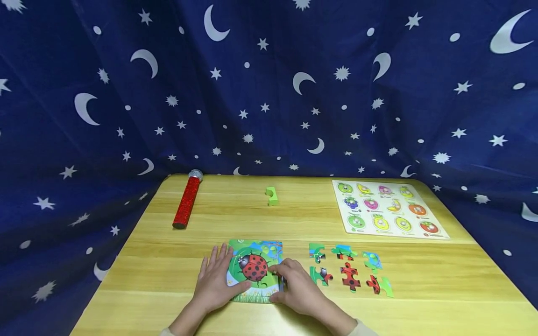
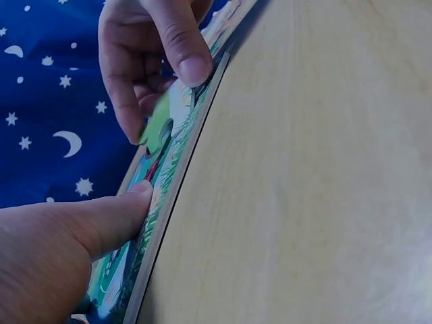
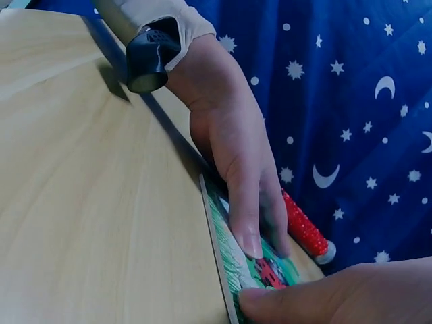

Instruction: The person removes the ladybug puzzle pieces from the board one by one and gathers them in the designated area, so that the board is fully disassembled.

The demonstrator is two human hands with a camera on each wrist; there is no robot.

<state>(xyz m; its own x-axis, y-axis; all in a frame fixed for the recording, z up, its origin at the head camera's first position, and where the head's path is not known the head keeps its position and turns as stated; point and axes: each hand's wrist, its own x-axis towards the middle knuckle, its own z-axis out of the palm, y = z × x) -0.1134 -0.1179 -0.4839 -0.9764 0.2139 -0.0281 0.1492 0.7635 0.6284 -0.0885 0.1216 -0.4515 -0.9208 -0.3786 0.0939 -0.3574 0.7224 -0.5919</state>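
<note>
Pale sleeves [image 1: 362, 329] come nearest, at the bottom edge of the head view, and from them two hands reach to a ladybug puzzle [image 1: 255, 267], which lies flat in the lower centre of the frame. At its left side, the left hand [image 1: 215, 282] has its fingers straight and a little spread, with the thumb resting on the picture. At its right side, the right hand [image 1: 299, 288] has bent fingers, and its thumb touches near the lower right corner (whether they grip a piece, I cannot tell). Just right of this hand, six loose pieces [image 1: 350, 278] lie in two rows on the wooden surface [image 1: 294, 219]. Farther, a fruit board [image 1: 361, 201] is at right, a notched green block [image 1: 273, 199] at upper centre, and a red glittery microphone [image 1: 187, 203] at left.
</note>
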